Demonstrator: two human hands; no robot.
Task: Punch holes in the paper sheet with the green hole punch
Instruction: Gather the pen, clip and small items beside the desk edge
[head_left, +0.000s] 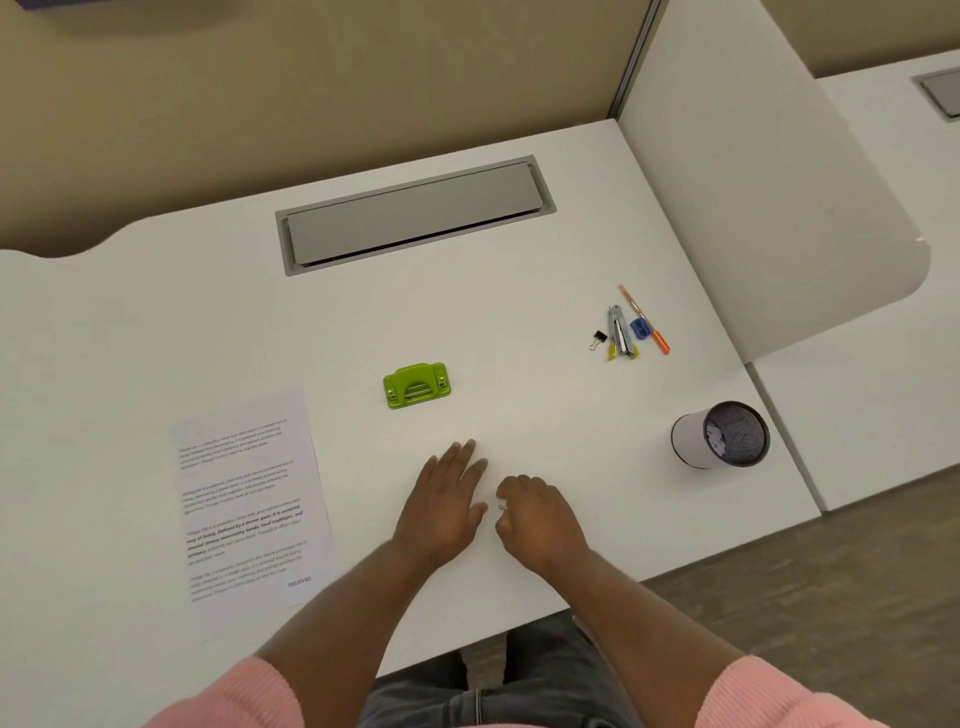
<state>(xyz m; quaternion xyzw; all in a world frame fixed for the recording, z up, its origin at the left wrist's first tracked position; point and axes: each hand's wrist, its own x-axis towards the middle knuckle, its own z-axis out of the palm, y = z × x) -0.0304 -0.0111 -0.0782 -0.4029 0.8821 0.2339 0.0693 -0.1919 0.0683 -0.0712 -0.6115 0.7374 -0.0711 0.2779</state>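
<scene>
The green hole punch (416, 385) sits on the white desk (519, 322), a little beyond my hands. A printed paper sheet (252, 512) lies flat at the left, apart from the punch. My left hand (447, 506) rests palm down on the desk with its fingers spread, holding nothing. Beside it my right hand (535, 517) is curled, fingertips pinched near something tiny and pale on the desk; I cannot make out what it is or whether it is held.
A grey cable-tray lid (413, 215) is set into the desk at the back. At the right lie a binder clip (599, 339), a stapler (621, 332), a blue sharpener (640, 329) and an orange pen (647, 322). A mesh cup (719, 435) lies tipped near the right edge.
</scene>
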